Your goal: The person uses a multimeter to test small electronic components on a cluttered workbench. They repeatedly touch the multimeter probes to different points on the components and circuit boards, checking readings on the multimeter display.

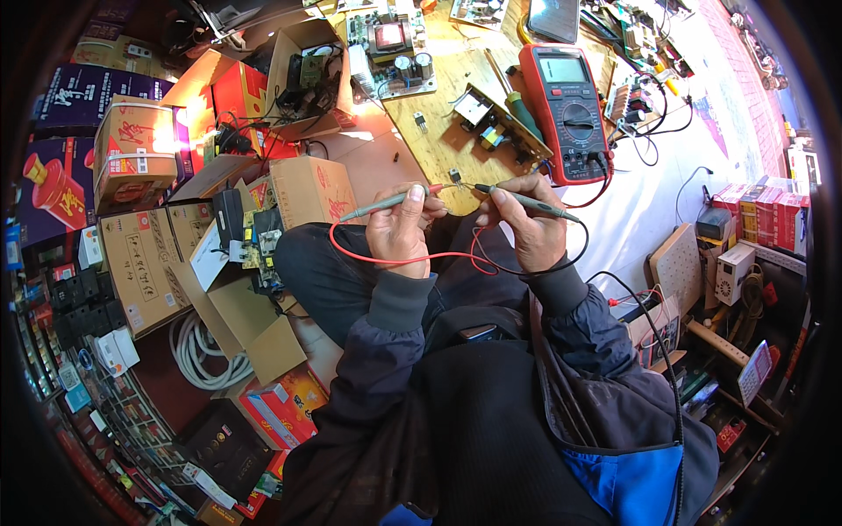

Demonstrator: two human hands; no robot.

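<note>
Near the front edge of the wooden bench, my left hand [402, 221] is closed around a grey test probe [373, 208] with a red lead. My right hand [529, 223] grips a second grey test probe [545, 207], this one with a black tip and lead. Both tips point inward at a small three-legged transistor [455, 175] on the wood; whether they touch its legs is too small to tell. Beyond my right hand lies a red and dark grey multimeter [577, 118] with leads plugged into its lower end. Another loose transistor [421, 120] lies farther back.
A small circuit board [491, 130] and a green-handled screwdriver [521, 112] lie left of the multimeter. Farther back sits a larger circuit board [390, 48]. Open cardboard boxes [311, 184] and a coiled grey cable [197, 355] stand at left. Red boxes [763, 210] are stacked at right.
</note>
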